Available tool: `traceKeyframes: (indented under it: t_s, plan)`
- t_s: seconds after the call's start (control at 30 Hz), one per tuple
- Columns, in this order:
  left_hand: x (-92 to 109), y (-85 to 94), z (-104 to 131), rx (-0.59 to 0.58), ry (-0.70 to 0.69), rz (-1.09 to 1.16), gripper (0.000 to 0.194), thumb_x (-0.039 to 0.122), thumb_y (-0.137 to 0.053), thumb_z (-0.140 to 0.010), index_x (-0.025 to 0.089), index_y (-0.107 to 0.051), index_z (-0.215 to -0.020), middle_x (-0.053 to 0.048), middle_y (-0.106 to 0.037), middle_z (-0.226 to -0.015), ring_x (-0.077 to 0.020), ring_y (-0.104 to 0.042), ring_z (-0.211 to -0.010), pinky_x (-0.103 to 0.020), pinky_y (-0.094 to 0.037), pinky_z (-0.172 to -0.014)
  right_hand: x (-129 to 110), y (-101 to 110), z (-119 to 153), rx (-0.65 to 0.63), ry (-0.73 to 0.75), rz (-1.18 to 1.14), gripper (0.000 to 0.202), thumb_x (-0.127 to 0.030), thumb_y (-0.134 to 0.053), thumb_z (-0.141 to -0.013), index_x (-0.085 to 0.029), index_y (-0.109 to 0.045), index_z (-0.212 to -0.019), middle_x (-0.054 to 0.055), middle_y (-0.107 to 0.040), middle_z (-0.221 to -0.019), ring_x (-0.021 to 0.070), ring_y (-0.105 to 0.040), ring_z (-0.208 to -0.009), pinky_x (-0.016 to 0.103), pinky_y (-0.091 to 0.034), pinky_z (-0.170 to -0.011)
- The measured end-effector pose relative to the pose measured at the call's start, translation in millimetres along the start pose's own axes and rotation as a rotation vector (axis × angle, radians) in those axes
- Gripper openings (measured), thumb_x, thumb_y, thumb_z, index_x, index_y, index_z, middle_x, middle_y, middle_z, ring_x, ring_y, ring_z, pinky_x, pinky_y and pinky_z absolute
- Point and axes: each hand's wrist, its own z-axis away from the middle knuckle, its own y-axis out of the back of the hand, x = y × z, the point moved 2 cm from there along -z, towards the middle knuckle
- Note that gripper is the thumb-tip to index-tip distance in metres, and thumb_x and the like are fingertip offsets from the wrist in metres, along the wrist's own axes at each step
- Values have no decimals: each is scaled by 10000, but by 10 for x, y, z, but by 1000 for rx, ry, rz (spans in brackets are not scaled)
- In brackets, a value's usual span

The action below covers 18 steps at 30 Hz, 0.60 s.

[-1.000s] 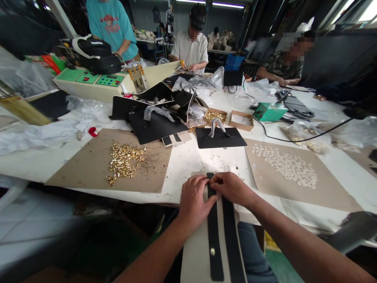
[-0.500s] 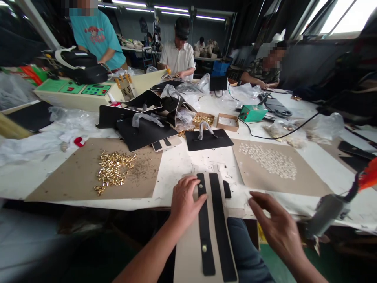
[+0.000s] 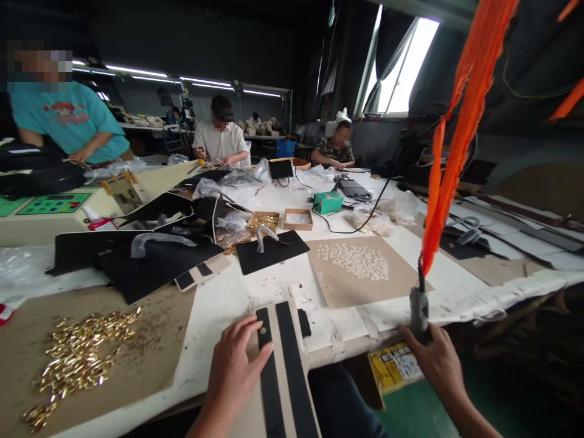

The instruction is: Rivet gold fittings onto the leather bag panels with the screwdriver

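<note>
A long beige panel (image 3: 249, 413) lies over the table's front edge, bearing two black straps. My left hand (image 3: 237, 359) pinches the upper end of the left black strap (image 3: 269, 380), thumb and fingertips beside a round metal stud (image 3: 263, 331). The right black strap (image 3: 292, 359) runs parallel to it, untouched. Off to the right, my right hand (image 3: 435, 356) has its thumb and fingers around the lower end of a grey electric screwdriver (image 3: 418, 307). That tool hangs upright from an orange cloth strip (image 3: 449, 176); its tip is hidden by the hand.
Gold metal fittings (image 3: 86, 347) are heaped on brown card at left. Small clear pieces (image 3: 356, 260) lie on another card. Black panels (image 3: 150, 261) with wrapped handles, a green box (image 3: 327, 202) with a cable and small boxes (image 3: 298, 219) stand behind. Co-workers sit and stand across the table.
My right hand has moved from beside the panel to the hanging screwdriver and closed around its lower end. My left hand stays on the strap. The view has turned right.
</note>
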Motion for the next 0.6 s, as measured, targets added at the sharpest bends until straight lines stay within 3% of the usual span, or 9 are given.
traceKeyframes:
  t_s: [0.13, 0.23, 0.33, 0.43, 0.5, 0.6]
  plan:
    - [-18, 26, -36, -10, -19, -18, 273, 438, -739, -866, 329, -732, -1117, -30, -732, -1292, -353, -675, -1203, -591, -572, -995, -10, 8, -86, -90, -58, 17, 500, -771, -571, -806, -275, -556, -747, 72, -644, -726, 354, -664, -746, 463, -515, -673]
    - [-36, 14, -47, 7, -29, -24, 273, 450, -748, -865, 338, -729, -1113, -27, -730, -1291, -357, -680, -1193, -584, -578, -974, -249, 83, -57, -180, -122, -174, 465, -728, -614, -833, -265, -579, -791, 28, -623, -649, 294, -622, -646, 399, -486, -606]
    - [10, 21, -20, 8, -27, -25, 284, 389, -775, -857, 317, -720, -1126, -42, -726, -1292, -348, -676, -1191, -569, -564, -992, -788, 63, 30, -320, -147, -558, 412, -652, -663, -861, -244, -626, -899, 26, -646, -698, 249, -609, -632, 350, -475, -557]
    - [97, 45, 12, -22, -10, -12, 326, 314, -815, -838, 287, -706, -1144, -61, -717, -1299, -335, -659, -1219, -551, -542, -1018, -1524, -139, 155, -499, -68, -928, 404, -546, -752, -856, -238, -628, -1086, 29, -669, -807, 242, -645, -766, 336, -528, -655]
    - [139, 57, 20, -44, 11, -3, 356, 293, -846, -818, 277, -700, -1142, -64, -716, -1293, -333, -651, -1234, -544, -532, -1023, -1985, -364, 297, -639, -28, -1015, 372, -525, -780, -867, -225, -640, -1038, 32, -662, -820, 219, -631, -765, 324, -529, -677]
    - [178, 72, 28, -56, 48, 9, 407, 295, -888, -789, 277, -696, -1147, -56, -714, -1299, -328, -636, -1259, -539, -518, -1036, -2533, -729, 607, -766, 25, -1036, 361, -547, -770, -901, -211, -637, -888, 14, -603, -725, 174, -545, -646, 298, -472, -587]
